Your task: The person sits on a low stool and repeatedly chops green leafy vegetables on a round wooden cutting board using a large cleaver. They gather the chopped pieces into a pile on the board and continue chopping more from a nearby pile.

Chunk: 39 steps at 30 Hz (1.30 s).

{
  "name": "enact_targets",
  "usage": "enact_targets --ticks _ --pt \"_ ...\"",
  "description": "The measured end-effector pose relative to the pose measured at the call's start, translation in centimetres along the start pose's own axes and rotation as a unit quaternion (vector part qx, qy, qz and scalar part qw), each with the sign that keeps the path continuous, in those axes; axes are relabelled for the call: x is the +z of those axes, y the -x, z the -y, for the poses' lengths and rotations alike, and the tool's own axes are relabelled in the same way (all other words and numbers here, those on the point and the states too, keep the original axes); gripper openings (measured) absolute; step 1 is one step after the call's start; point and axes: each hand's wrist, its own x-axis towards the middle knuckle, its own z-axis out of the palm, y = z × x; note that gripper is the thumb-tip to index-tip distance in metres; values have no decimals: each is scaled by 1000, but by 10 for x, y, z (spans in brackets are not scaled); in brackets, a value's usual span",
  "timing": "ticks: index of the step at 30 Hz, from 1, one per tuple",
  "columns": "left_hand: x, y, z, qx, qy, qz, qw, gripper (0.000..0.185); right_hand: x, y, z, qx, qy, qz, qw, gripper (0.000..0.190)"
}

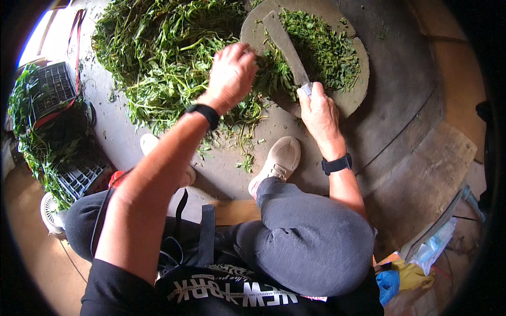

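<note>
My right hand (321, 114) grips the pale handle of a large knife (286, 49). Its broad, dull blade points up and left, lying over a round chopping block (357, 96). Finely chopped greens (330, 51) cover much of the block's right part, and longer leafy stems lie at its left edge. Blurred by motion, my left hand (234, 73) is just left of the block, above a big heap of leafy green stems (158, 55). The fingers look bent, but whether they hold any stems cannot be made out.
Plastic crates (55, 89) with greens and a red strap stand at the left, near a small white fan (49, 209). My shoe (282, 156) is close below the block. At right lie a worn flat board (427, 185) and plastic bags (435, 241).
</note>
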Motion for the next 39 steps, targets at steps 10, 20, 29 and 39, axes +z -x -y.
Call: enact_targets --ticks 10,20,29,39 --pt "-8 -20 63 16 -138 255 957 95 0 -1 1 0 3 0 1000 27" --pt "-14 68 7 75 -123 300 943 116 1 0 2 4 -10 0 1000 28" --pt "-5 82 36 187 -194 264 926 75 0 0 2 12 8 5 1000 29" --pt "-12 40 62 98 -92 189 973 49 1 0 0 18 1 6 1000 30"
